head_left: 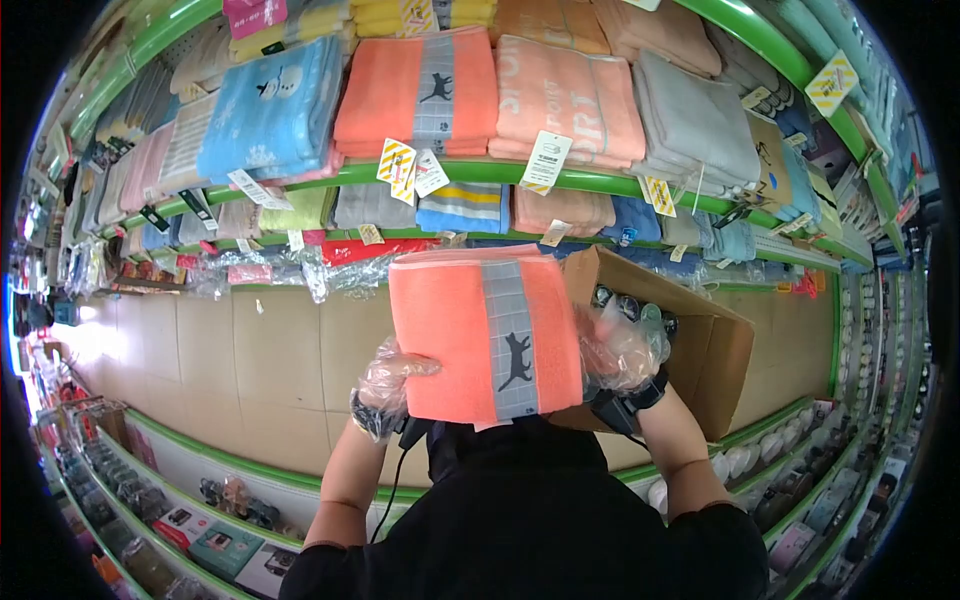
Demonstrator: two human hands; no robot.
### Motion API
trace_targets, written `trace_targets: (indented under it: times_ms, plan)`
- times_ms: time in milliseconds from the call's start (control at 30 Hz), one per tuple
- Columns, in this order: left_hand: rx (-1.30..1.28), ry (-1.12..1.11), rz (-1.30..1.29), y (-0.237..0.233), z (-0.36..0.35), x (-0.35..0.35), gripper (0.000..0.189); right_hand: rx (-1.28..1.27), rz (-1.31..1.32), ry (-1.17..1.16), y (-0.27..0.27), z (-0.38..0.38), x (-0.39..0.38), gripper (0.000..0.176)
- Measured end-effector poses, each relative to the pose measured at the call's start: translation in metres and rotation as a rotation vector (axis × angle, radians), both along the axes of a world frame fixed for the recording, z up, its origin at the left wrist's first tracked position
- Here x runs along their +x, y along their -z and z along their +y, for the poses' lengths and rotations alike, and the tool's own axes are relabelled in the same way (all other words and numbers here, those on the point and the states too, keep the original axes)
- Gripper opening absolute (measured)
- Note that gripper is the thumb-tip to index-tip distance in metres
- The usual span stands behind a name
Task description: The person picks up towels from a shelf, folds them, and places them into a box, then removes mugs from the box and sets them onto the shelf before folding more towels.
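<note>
A folded coral-orange towel (440,330) with a grey band and a dark cat figure is held up in front of my body. My left hand (395,375), in a clear plastic glove, grips its left edge with the thumb on the front face. At the right edge, my gloved right hand (625,348) closes on the same towel; some of its fingers are hard to make out through the crinkled plastic. On the shelf ahead lies a matching coral towel stack (385,95), beside a peach towel stack (567,100) with lettering and a blue snowman towel (270,110).
An open cardboard box (715,375) holding several bottles or jars stands on the floor to my right. Green-edged shelves (600,182) of folded towels with hanging tags run ahead. Lower shelves with boxed goods (222,545) and white cups or bowls (755,452) lie behind me.
</note>
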State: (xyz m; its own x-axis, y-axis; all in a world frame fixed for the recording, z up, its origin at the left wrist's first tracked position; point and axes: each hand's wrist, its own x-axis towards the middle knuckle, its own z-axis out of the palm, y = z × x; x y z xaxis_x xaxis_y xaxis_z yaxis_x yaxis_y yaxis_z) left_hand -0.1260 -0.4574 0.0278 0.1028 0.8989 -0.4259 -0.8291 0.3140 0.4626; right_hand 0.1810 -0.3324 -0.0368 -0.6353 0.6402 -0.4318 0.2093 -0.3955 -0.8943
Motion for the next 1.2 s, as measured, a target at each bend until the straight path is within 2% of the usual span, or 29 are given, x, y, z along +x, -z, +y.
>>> trace_targets:
  times_ms: [33, 100, 133, 167, 200, 267, 333, 367, 400, 433, 500, 567, 633, 667, 733, 767, 833, 867, 900, 967, 1000, 1067, 1100, 1167, 1200]
  plan:
    - [0.006, 0.003, 0.009, -0.004, 0.002, 0.0, 0.054, 0.006, 0.009, 0.003, -0.025, 0.003, -0.009, 0.066]
    - [-0.045, 0.0, 0.063, -0.016, 0.008, -0.002, 0.053, -0.267, 0.189, -0.04, -0.121, 0.013, -0.048, 0.061]
    - [-0.036, -0.003, 0.075, -0.024, 0.011, -0.004, 0.053, -0.137, 0.123, -0.038, -0.138, 0.015, -0.06, 0.06]
    - [0.018, 0.057, 0.301, -0.034, 0.017, -0.008, 0.054, -0.126, 0.135, -0.042, -0.142, 0.019, -0.067, 0.06]
    - [0.074, 0.114, 0.527, -0.046, 0.025, -0.013, 0.056, -0.005, 0.151, -0.005, -0.146, 0.023, -0.073, 0.058]
    - [0.244, 0.188, 1.133, -0.081, 0.046, -0.027, 0.061, 0.206, 0.247, -0.018, -0.144, 0.041, -0.08, 0.055]
    - [0.543, 0.08, 1.226, -0.101, 0.073, -0.051, 0.064, 0.284, 0.253, -0.003, -0.171, 0.062, -0.1, 0.057]
    - [0.582, -0.046, 1.182, -0.109, 0.09, -0.056, 0.064, 0.348, 0.251, 0.019, -0.188, 0.072, -0.112, 0.06]
    - [0.619, -0.169, 1.136, -0.117, 0.108, -0.061, 0.064, 0.235, 0.369, 0.0, -0.206, 0.082, -0.123, 0.057]
    - [0.674, -0.141, 1.302, -0.134, 0.124, -0.071, 0.064, 0.12, 0.485, -0.021, -0.22, 0.093, -0.134, 0.053]
    - [0.619, -0.162, 1.315, -0.15, 0.158, -0.089, 0.062, 0.105, 0.468, -0.03, -0.222, 0.13, -0.151, 0.049]
    - [0.502, -0.025, 1.754, -0.154, 0.198, -0.124, 0.061, 0.064, 0.406, -0.028, -0.209, 0.173, -0.168, 0.041]
    - [0.465, -0.003, 1.66, -0.122, 0.252, -0.16, 0.066, 0.025, 0.347, -0.013, -0.189, 0.211, -0.181, 0.034]
    - [0.483, -0.001, 1.669, -0.121, 0.258, -0.158, 0.066, 0.037, 0.358, -0.004, -0.169, 0.229, -0.187, 0.034]
    - [0.286, 0.183, 1.93, -0.119, 0.267, -0.149, 0.073, 0.551, 0.115, -0.079, -0.131, 0.26, -0.198, 0.031]
    - [0.301, 0.189, 1.938, -0.104, 0.274, -0.155, 0.073, 0.557, 0.12, -0.064, -0.134, 0.259, -0.198, 0.031]
    - [0.486, 0.241, 2.55, -0.065, 0.29, -0.174, 0.078, 0.608, -0.006, -0.056, -0.136, 0.25, -0.199, 0.026]
    - [0.496, 0.246, 2.549, -0.065, 0.292, -0.173, 0.078, 0.801, -0.018, -0.131, -0.123, 0.261, -0.203, 0.027]
    - [0.447, 0.285, 2.567, -0.066, 0.293, -0.172, 0.074, 0.799, -0.02, -0.124, -0.138, 0.251, -0.206, 0.027]
    - [0.344, 0.367, 2.599, -0.066, 0.295, -0.17, 0.068, 0.771, -0.409, -0.154, -0.167, 0.235, -0.212, 0.018]
    - [0.351, 0.372, 2.599, -0.06, 0.298, -0.169, 0.068, 0.768, -0.41, -0.149, -0.151, 0.247, -0.212, 0.018]
    - [0.226, 0.132, 2.686, -0.047, 0.302, -0.163, 0.065, 2.023, -0.505, -0.657, -0.12, 0.274, -0.214, 0.023]
    - [0.225, 0.119, 2.69, -0.05, 0.299, -0.157, 0.065, 2.034, -0.505, -0.655, -0.128, 0.264, -0.214, 0.023]
    - [0.586, 0.073, 2.843, -0.057, 0.286, -0.147, 0.061, 2.172, -0.739, -0.287, -0.136, 0.234, -0.226, 0.022]
    - [0.46, 0.062, 2.896, -0.06, 0.282, -0.138, 0.049, 1.715, -0.867, -0.113, -0.131, 0.229, -0.245, 0.029]
